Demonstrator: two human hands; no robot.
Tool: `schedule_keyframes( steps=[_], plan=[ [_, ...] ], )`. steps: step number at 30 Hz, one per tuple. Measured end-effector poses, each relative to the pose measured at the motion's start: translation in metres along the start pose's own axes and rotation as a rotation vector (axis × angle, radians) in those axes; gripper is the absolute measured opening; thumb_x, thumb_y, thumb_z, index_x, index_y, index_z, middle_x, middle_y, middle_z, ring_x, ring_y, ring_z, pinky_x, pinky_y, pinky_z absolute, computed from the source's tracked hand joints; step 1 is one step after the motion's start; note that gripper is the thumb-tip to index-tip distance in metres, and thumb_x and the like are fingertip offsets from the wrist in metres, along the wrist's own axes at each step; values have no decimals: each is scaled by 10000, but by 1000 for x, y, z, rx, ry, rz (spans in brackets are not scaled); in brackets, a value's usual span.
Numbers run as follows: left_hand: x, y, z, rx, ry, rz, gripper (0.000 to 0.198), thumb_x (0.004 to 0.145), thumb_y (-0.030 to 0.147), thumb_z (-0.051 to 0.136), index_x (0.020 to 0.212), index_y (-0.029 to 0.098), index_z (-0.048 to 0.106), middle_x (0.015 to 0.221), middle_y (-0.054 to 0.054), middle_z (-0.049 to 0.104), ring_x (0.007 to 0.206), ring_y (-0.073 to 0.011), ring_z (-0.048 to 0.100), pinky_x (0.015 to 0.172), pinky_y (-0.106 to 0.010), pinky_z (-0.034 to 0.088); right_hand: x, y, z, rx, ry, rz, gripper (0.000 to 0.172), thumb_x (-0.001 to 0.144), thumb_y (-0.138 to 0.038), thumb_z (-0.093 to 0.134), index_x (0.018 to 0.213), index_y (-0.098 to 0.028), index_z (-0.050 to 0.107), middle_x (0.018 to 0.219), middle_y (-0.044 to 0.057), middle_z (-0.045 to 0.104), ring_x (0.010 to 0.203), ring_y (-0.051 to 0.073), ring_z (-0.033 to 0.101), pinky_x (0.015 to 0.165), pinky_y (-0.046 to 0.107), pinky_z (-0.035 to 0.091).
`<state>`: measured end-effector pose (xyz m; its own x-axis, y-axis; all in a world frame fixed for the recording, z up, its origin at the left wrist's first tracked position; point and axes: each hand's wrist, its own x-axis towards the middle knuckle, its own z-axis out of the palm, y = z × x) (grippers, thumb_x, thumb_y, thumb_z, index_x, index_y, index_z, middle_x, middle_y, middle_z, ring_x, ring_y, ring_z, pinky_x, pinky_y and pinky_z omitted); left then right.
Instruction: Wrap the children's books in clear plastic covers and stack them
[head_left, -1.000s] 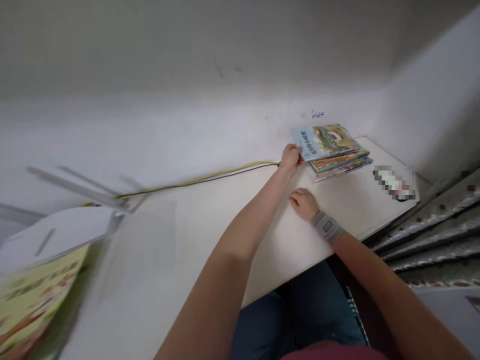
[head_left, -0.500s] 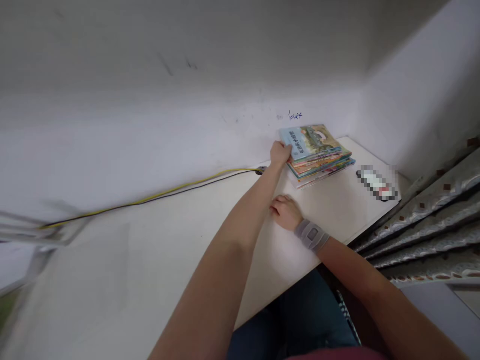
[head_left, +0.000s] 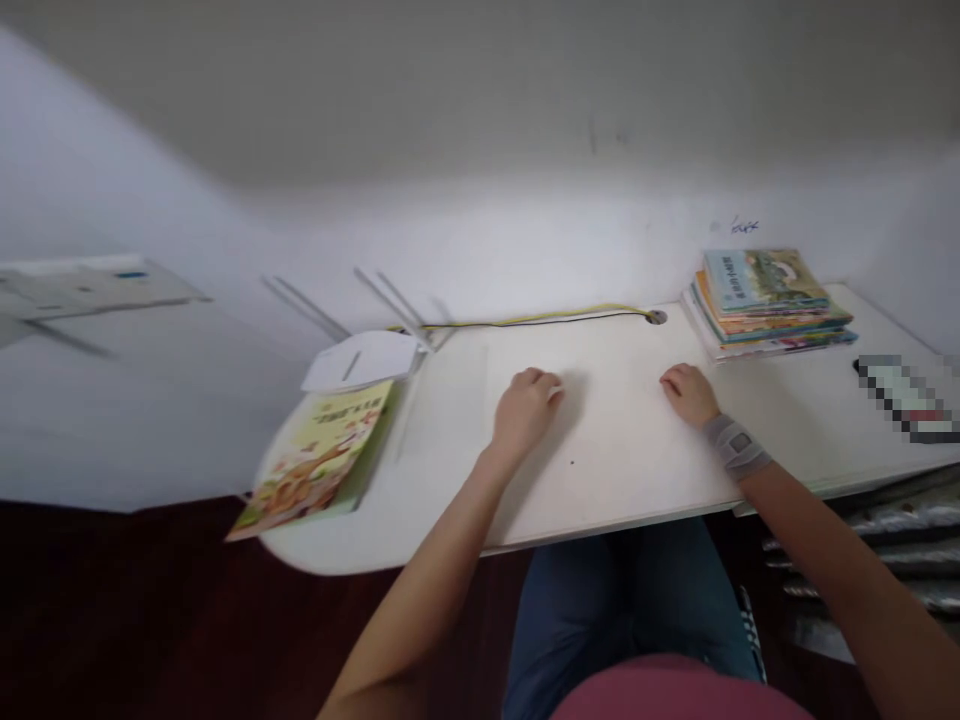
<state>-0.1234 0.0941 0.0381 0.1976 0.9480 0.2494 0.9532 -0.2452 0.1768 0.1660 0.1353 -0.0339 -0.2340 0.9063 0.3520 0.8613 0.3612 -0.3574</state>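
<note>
My left hand point(head_left: 527, 408) hovers over the middle of the white desk point(head_left: 600, 490). Its fingers are bent, a small gap shows at the thumb, and nothing is seen in it. Resting on the desk to its right is my right hand point(head_left: 690, 394), fingers curled in and empty as far as I can see, with a grey band point(head_left: 736, 446) on the wrist. Behind that hand, a stack of thin picture books point(head_left: 772, 300) lies against the wall, a light blue cover on top. At the left end, a yellow-green picture book point(head_left: 322, 455) juts over the desk edge.
A white router point(head_left: 364, 360) with several antennas stands behind the yellow-green book. Yellow and black cables point(head_left: 525, 320) run along the wall to a desk hole point(head_left: 657, 317). A dark-edged, pixelated object point(head_left: 907, 395) lies at the right. Patterned fabric point(head_left: 900, 530) hangs below.
My left hand has let go of the book stack and moved left over the desk. My right hand stays on the desk. The view has swung left, bringing the router and yellow-green book in.
</note>
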Motion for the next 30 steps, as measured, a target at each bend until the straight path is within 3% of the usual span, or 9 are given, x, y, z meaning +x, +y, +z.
schedule_keyframes(
  steps=[3,6,11,15,20,22,25,27,30],
  plan=[
    [-43,-54,1,159,23,-305,380,846,296,504,1182,126,558,1182,-185,540,1105,-330,500,880,-419,445,-2,2,1,-5,2,-3,204,841,-177,467,861,-167,670,929,91,645,887,211,542,833,327,398],
    [-64,-82,7,161,-18,-430,458,852,365,497,1238,118,508,1199,-191,526,1114,-338,499,873,-424,447,-4,2,2,-14,2,-7,215,831,-185,463,873,-161,672,936,104,648,899,221,553,832,338,405],
    [-70,-93,14,87,13,-447,431,841,365,504,1177,97,536,1138,-192,558,1068,-312,535,892,-407,432,-8,4,-1,-36,-10,-31,246,823,-193,447,913,-155,672,992,122,654,919,240,570,852,377,426],
    [-68,-93,3,20,18,-479,297,858,288,435,1042,114,591,1067,-177,604,960,-271,600,848,-368,449,-14,-11,-4,-50,-30,-55,270,822,-193,440,965,-138,662,1027,148,646,968,260,574,884,410,439],
    [-65,-65,-22,-29,-19,-579,245,875,303,390,916,167,589,834,-134,681,847,-287,648,742,-387,467,-37,-95,5,72,-28,-195,408,868,-286,447,1219,-95,532,1185,191,590,1132,290,522,988,452,402],
    [-63,-42,-30,-242,30,-517,206,869,325,418,847,187,569,741,-83,683,778,-242,659,743,-361,475,-46,-139,14,161,-22,-207,603,853,-392,512,1351,-78,385,1306,217,510,1220,314,459,1033,474,363],
    [-64,0,-41,-778,102,-377,215,853,390,460,779,197,520,680,-29,669,671,-176,654,701,-313,505,-55,-189,26,291,25,-137,925,770,-484,625,1448,-69,150,1444,248,341,1314,341,352,1071,490,320],
    [-69,24,-49,-1070,142,-295,247,841,433,485,775,197,515,710,-29,671,674,-163,654,693,-307,522,-55,-203,28,366,110,-69,971,772,-475,624,1459,-69,71,1471,246,287,1347,333,303,1083,482,309],
    [-82,41,-60,-1193,272,-232,250,833,440,515,761,202,534,726,-21,658,715,-155,644,736,-304,520,-52,-190,19,401,303,28,717,882,-373,463,1459,-109,127,1439,204,351,1333,283,338,1068,467,330]
  ],
)
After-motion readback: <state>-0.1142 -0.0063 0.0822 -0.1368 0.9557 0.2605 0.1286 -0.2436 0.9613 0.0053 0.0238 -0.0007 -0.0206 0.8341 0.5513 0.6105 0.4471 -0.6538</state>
